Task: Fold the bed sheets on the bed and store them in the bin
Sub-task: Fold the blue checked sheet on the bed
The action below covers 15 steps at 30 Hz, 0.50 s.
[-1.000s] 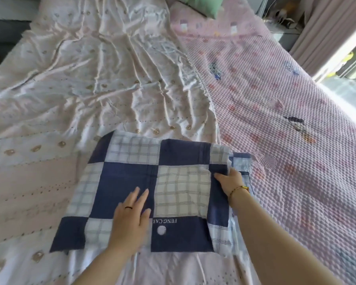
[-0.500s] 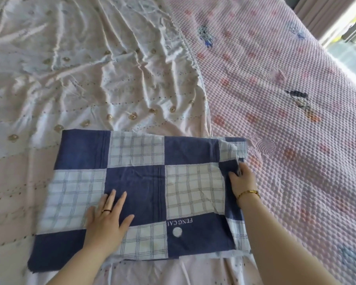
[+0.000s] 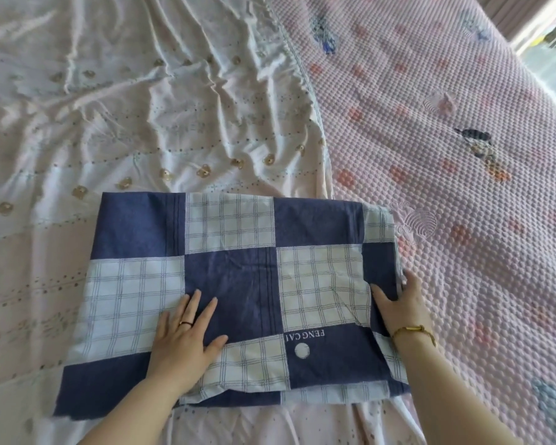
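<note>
A folded blue-and-white checked sheet was laid flat on a crumpled pale sheet, its right edge just reaching a pink bubbled cover. The left hand was pressed flat on the near part of the checked sheet, fingers straight and spread, a ring worn on one. The right hand, a gold bracelet at the wrist, was set against the right edge, thumb on top; whether its fingers gripped the layers could not be told.
</note>
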### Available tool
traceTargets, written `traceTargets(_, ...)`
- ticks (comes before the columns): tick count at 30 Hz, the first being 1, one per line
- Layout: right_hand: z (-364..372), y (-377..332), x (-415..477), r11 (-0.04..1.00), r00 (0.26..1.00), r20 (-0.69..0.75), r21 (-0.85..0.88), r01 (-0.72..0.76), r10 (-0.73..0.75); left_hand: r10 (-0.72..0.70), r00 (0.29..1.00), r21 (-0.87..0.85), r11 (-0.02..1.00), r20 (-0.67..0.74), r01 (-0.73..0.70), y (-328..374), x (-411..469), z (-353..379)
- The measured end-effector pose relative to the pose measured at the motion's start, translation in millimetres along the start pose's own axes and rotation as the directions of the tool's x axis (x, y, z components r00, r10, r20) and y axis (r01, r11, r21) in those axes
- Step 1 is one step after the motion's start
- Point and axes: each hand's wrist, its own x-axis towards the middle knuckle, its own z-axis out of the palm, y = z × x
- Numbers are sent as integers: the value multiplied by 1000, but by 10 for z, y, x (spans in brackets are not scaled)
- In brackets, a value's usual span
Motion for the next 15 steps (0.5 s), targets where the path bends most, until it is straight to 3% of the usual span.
traceTargets(5,-84,117,-70,998,998,-32,16,-53,53,-20,995,-34,999,-101,16,-350,-98,-35)
traceTargets(7,-119,164,-110,992,996,-42,97,-75,79,111,986,51,993,-126,-106,-527,-178,-27)
traceTargets(9,-147,241,-209,982,996,-8,170,-84,87,204,979,133,970,1,-202,-624,-290,2)
traceTargets(11,-161,310,-326,991,998,38,120,-52,48,318,947,201,926,37,-319,-668,-404,108)
traceTargets(13,-194,353,-370,999,999,41,33,-14,13,470,882,226,863,-32,-451,-745,-460,185)
traceTargets(15,-256,353,-376,999,1000,-20,-31,-6,5,532,842,271,827,-91,-493,-792,-452,283)
